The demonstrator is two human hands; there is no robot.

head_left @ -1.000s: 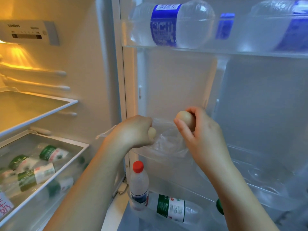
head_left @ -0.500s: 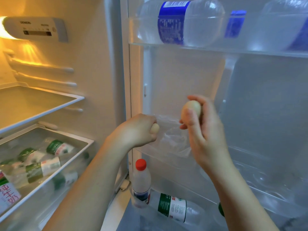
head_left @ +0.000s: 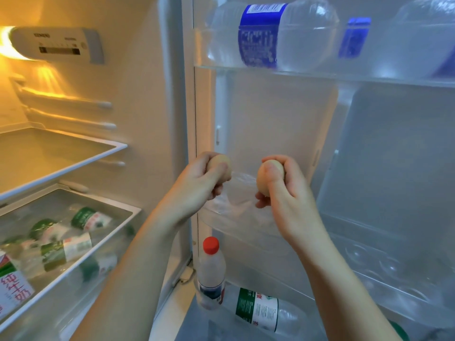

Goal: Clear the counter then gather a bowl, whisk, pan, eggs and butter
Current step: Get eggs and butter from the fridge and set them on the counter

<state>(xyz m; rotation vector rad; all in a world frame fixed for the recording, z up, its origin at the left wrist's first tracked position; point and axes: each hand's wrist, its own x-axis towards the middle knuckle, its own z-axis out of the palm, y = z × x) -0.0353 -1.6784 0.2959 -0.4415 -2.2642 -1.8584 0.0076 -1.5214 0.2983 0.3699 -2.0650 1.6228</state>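
Head view, looking into an open fridge, lit compartment on the left and door shelves on the right. Left hand (head_left: 197, 183) raised in front of the door's inner edge, fingers and thumb curled round an egg (head_left: 221, 161), only its pale top showing above the knuckles. Right hand (head_left: 286, 193) just to the right at the same height, clamped on a second egg (head_left: 267, 179) held upright between thumb and fingers. Hands near each other but not touching, with a thin clear plastic bag (head_left: 236, 195) between and behind them, its lower part slumped into the middle door shelf (head_left: 246, 233). Cannot tell whether either hand also pinches the bag. Further right on that shelf, moulded egg cups (head_left: 384, 267), blurred. Above, top door shelf (head_left: 320, 72) carrying a large water bottle with a blue label (head_left: 270, 35), on its side. Below the hands, a small red-capped bottle (head_left: 211, 269) upright in the bottom door bin, beside it a green-labelled bottle (head_left: 258, 308) lying flat. On the left, control panel (head_left: 59, 45) by the lamp, a glass shelf (head_left: 61, 153) under it, then a clear drawer (head_left: 103, 242) of green-labelled bottles – and a carton with red characters (head_left: 12, 289) at the near left edge.
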